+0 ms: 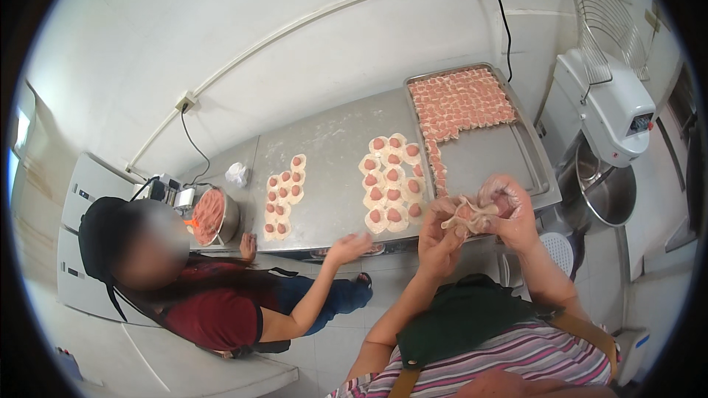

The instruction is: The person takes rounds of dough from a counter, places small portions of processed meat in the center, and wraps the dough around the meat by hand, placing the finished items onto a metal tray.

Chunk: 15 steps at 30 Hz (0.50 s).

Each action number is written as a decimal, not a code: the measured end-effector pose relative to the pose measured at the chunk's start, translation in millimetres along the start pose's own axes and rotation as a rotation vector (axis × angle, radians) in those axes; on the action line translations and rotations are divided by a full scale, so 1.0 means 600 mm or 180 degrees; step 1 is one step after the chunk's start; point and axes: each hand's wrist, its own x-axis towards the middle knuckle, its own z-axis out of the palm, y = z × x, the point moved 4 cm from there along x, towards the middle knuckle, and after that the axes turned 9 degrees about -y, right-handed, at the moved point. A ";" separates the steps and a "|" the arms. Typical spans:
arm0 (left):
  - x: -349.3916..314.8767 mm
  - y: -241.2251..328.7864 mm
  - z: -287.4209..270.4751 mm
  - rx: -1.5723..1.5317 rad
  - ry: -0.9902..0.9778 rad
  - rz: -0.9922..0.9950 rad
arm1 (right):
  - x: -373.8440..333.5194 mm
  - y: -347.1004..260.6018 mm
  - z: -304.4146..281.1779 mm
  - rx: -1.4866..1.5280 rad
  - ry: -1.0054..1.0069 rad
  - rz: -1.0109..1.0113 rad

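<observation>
In front of my body, both hands are closed on one meat-filled dumpling (470, 215) with a pleated, ruffled wrapper. My left hand (440, 242) pinches its left side. At its right edge, the fingers of my right hand (512, 214) press the dough. Just beyond lies a large metal tray (495, 153), its far part packed with rows of open-topped dumplings (459, 100); a narrow strip of them runs down its left side. Left of the tray, several flat round wrappers (392, 184) with balls of pink meat lie on the steel table (324, 169).
A co-worker (221, 302) stands at the left, one hand (346, 249) over the table edge. Near them are more filled wrappers (285, 193) and a pot of minced meat (212, 215) with an orange utensil. A white mixer (606, 99) with a metal bowl (618, 195) stands right.
</observation>
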 end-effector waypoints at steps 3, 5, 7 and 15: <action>0.005 0.011 0.019 0.0011 0.0996 0.0378 | -0.007 -0.017 -0.007 -0.1292 -0.0225 0.0335; -0.002 0.010 0.019 -0.0021 0.0726 0.0320 | -0.012 -0.026 0.004 -0.1797 -0.0628 -0.0047; -0.005 0.007 0.015 -0.0035 0.0424 0.0207 | -0.012 -0.029 0.007 -0.1792 -0.0637 -0.0163; -0.009 0.015 -0.001 -0.0226 0.0274 -0.0284 | -0.011 -0.029 0.013 -0.1848 -0.0986 -0.0026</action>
